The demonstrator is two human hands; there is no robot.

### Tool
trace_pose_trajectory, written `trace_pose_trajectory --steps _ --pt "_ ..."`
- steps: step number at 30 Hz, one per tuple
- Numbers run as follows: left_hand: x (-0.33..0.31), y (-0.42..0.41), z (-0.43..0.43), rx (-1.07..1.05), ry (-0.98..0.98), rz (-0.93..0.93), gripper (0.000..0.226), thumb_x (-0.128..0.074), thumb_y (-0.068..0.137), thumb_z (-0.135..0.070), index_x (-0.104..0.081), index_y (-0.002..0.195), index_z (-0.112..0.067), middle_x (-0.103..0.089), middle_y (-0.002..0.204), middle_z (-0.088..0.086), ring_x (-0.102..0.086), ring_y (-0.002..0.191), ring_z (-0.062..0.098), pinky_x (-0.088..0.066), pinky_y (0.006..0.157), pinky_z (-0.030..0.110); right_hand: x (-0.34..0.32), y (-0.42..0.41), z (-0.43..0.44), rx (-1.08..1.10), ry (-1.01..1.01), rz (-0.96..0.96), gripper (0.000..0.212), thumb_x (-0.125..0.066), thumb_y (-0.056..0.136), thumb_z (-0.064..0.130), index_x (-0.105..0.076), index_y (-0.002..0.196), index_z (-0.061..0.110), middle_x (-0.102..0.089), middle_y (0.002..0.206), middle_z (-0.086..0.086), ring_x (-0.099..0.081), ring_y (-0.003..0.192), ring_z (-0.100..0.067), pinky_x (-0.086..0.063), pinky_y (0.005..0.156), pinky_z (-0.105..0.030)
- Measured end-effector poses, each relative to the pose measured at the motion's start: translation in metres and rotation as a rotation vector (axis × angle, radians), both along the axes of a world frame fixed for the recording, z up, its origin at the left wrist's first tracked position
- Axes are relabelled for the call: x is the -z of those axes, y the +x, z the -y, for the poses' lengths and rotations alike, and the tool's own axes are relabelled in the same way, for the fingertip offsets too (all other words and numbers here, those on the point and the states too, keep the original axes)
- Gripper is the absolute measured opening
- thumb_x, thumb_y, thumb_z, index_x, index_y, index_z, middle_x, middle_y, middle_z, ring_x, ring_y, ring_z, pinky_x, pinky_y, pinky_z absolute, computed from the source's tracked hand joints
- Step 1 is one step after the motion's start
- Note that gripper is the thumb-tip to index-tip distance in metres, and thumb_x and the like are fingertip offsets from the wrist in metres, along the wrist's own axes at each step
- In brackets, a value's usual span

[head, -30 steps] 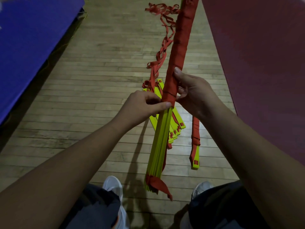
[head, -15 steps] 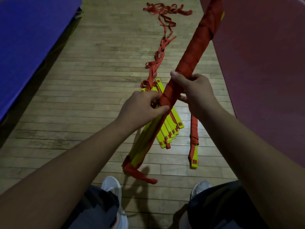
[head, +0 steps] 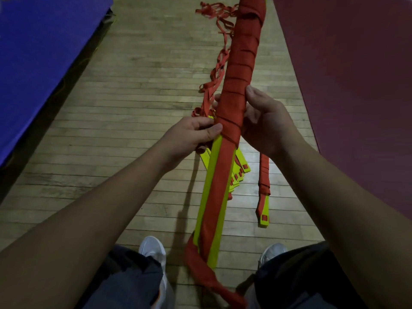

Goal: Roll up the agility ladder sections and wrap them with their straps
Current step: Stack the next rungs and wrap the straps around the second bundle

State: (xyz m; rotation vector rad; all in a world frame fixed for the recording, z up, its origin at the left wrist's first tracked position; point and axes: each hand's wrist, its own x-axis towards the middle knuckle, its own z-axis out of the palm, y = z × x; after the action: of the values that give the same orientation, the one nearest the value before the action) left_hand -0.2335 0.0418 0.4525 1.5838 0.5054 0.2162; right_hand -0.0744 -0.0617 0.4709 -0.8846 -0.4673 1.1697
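1. At waist height before the person, the left hand [head: 191,134] pinches the red strap [head: 219,186] between thumb and curled fingers, right at the lowest turn of the wrap. My reading: this keeps tension so the turn does not slacken.
2. Right hand [head: 265,126] is curled round the bound part of the held ladder bundle [head: 242,70], thumb on top, fingers behind. It likely serves as the anchor for turning the bundle.
3. The bundle tilts away from the person. Its upper length is covered in close red turns. The lower length shows bare yellow rungs [head: 210,175] with the strap lying lengthwise along them. The loose tail [head: 206,270] hangs near the shoes [head: 153,248]. Estimate: wrap about half done.
4. On the wooden floor [head: 133,108] below lies a second ladder section [head: 243,163], rungs stacked, its straps [head: 219,74] trailing away untidily, not yet wrapped. Just beside it lies a narrow, partly bound piece [head: 264,175].
5. A blue mat [head: 44,52] lies to the left and a maroon mat [head: 345,85] to the right, both well apart from the work.
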Motion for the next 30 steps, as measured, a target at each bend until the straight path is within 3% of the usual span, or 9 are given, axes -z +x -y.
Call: trace_pose_trajectory --steps 3,6,12,15,18,22,24,26,30 --pt "-0.005 -0.001 -0.002 0.067 0.265 -0.081 0.034 -0.058 0.102 -0.03 -0.07 0.105 0.001 -0.062 0.077 0.002 -0.051 0.062 0.004 -0.038 0.054 0.016 -0.003 0.003 0.0 0.038 -0.022 0.02 0.036 -0.045 0.104 0.017 -0.05 0.131 -0.006 -0.065 0.113 -0.027 -0.07 0.098 -0.035 -0.059 0.083 -0.043" --pt "-0.004 -0.004 -0.009 0.163 0.536 -0.203 0.042 -0.058 0.094 -0.055 -0.073 0.085 -0.017 -0.073 0.073 -0.003 -0.068 0.067 0.005 -0.053 0.068 0.029 -0.006 0.005 0.0 0.093 -0.057 0.041 0.029 -0.044 0.105 0.013 -0.054 0.121 -0.008 -0.064 0.107 -0.026 -0.067 0.092 -0.035 -0.061 0.077 -0.041" --pt "-0.008 -0.007 -0.005 0.209 0.449 -0.104 0.035 -0.067 0.085 -0.054 -0.074 0.09 -0.02 -0.075 0.077 0.003 -0.073 0.079 0.017 -0.055 0.08 0.034 -0.006 0.012 0.002 0.194 -0.136 0.2 0.019 -0.062 0.097 0.018 -0.072 0.095 0.002 -0.075 0.092 -0.017 -0.07 0.086 -0.031 -0.046 0.088 -0.046" --pt "-0.007 -0.004 0.004 0.165 0.383 -0.092 0.041 -0.07 0.081 -0.054 -0.074 0.091 -0.015 -0.074 0.076 0.003 -0.072 0.076 0.015 -0.055 0.077 0.03 -0.006 0.01 0.001 0.262 -0.214 0.272 0.015 -0.067 0.095 0.017 -0.069 0.094 0.002 -0.074 0.079 -0.005 -0.071 0.076 -0.019 -0.06 0.072 -0.037" --pt "-0.007 -0.003 0.012 0.093 0.373 -0.165 0.037 -0.077 0.082 -0.052 -0.072 0.099 -0.02 -0.075 0.08 0.004 -0.067 0.07 0.008 -0.053 0.071 0.029 -0.003 0.006 -0.001 0.345 -0.295 0.351 0.024 -0.075 0.09 0.018 -0.068 0.1 -0.004 -0.069 0.071 -0.002 -0.068 0.063 -0.01 -0.057 0.059 -0.028" --pt "-0.004 0.001 0.022 -0.014 0.601 -0.27 0.026 -0.079 0.079 -0.054 -0.068 0.093 -0.035 -0.07 0.085 -0.015 -0.063 0.078 -0.007 -0.049 0.069 0.019 0.002 -0.001 -0.003 0.405 -0.402 0.388 0.026 -0.08 0.086 0.019 -0.07 0.092 -0.004 -0.066 0.068 -0.004 -0.064 0.053 -0.007 -0.058 0.058 -0.03" --pt "-0.003 0.003 0.026 -0.055 0.679 -0.252 0.019 -0.077 0.082 -0.051 -0.068 0.086 -0.034 -0.066 0.076 -0.013 -0.061 0.073 -0.002 -0.046 0.064 0.024 0.003 -0.002 -0.004 0.398 -0.446 0.418 0.026 -0.081 0.085 0.022 -0.07 0.084 -0.001 -0.066 0.069 -0.006 -0.065 0.058 -0.012 -0.06 0.066 -0.037" --pt "0.001 0.004 0.026 -0.114 0.668 -0.218 0.027 -0.074 0.081 -0.053 -0.073 0.083 -0.025 -0.069 0.073 -0.006 -0.064 0.073 0.008 -0.051 0.066 0.034 0.005 -0.002 -0.004 0.381 -0.476 0.454 0.031 -0.083 0.082 0.026 -0.07 0.084 -0.002 -0.064 0.075 -0.012 -0.065 0.068 -0.02 -0.06 0.072 -0.043" --pt "0.002 0.001 0.017 -0.096 0.568 -0.16 0.048 -0.062 0.077 -0.059 -0.072 0.085 -0.012 -0.069 0.075 0.01 -0.065 0.073 0.027 -0.053 0.07 0.048 0.001 -0.003 -0.002 0.339 -0.411 0.405 0.021 -0.072 0.093 0.027 -0.068 0.086 0.007 -0.069 0.069 -0.001 -0.068 0.069 -0.015 -0.059 0.07 -0.034"
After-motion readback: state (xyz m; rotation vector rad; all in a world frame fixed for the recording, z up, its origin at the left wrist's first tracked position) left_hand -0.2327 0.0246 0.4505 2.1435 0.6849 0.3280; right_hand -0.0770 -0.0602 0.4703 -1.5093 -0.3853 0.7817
